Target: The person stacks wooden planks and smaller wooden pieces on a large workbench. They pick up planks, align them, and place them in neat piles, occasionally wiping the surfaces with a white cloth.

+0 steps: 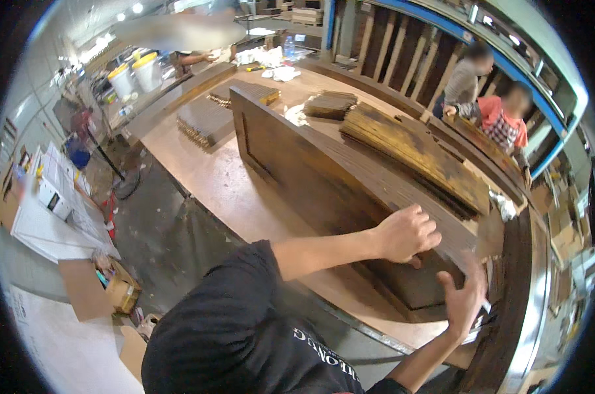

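Left grip (406, 235) is curled over the panel's top edge; can't tell if it's clamped on anything. Right grip (466, 293): thumb and fingers apart, by the near end. Panel (291, 174) stands on edge on the surface (192, 174), running away left of both. Best: steady the top, support the near end, stay clear of the boards (402, 148) beyond.

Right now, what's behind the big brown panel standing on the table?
Behind the panel are flat brown boards, a yellow-stained stack and crumpled white material. The panel hides whatever sits low, right behind it.
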Demonstrator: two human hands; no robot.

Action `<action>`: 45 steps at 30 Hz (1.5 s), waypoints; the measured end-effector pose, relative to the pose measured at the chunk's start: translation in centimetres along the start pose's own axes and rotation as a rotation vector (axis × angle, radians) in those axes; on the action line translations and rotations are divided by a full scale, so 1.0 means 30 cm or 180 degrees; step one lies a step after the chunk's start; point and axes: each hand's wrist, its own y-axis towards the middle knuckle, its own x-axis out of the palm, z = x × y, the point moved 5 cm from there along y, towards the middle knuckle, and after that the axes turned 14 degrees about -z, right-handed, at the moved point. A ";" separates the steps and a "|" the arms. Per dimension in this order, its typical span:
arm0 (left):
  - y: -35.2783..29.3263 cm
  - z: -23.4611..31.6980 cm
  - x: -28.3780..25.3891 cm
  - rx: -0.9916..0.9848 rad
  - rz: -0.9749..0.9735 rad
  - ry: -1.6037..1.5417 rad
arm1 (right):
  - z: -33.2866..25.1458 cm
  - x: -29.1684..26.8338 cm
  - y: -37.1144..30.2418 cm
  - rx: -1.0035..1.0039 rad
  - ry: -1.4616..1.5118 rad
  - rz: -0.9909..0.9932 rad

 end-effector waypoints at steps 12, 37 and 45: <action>-0.978 -0.881 -0.389 -0.1935 -0.0090 0.0353 | -0.373 0.172 0.056 0.0728 -0.0073 -0.1715; -0.693 -1.979 0.652 -0.1466 -0.3376 0.0782 | -0.626 0.245 0.150 0.1599 0.0069 -0.2069; -0.248 -2.254 0.036 -0.1793 -0.0823 0.0540 | -0.591 0.240 0.259 0.1648 0.0361 -0.2080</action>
